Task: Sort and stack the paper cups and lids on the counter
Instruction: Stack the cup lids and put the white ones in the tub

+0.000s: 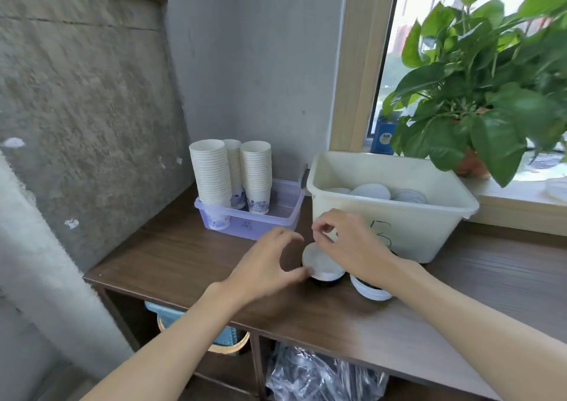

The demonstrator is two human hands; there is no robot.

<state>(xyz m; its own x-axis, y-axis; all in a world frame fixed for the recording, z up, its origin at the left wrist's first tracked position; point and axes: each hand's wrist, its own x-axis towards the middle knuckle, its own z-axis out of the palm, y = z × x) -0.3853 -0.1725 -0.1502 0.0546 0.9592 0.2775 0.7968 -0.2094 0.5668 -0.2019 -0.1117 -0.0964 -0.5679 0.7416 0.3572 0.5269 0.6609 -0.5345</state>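
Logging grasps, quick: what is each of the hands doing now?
Left hand: curved beside white lid, thumb touching; grip unclear.
Right hand: pinching the lid's far edge.

Person's got bare forearms (171, 336), uncovered as far up as you can see. Left hand (267, 265) and right hand (349, 244) are bare as well.

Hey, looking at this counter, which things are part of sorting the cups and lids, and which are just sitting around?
Part of the job: cup stacks, purple tray, cream bin of lids, white lid out front, lid pile.
Just lying about: potted plant, blue box, plastic bag, basket under the counter.
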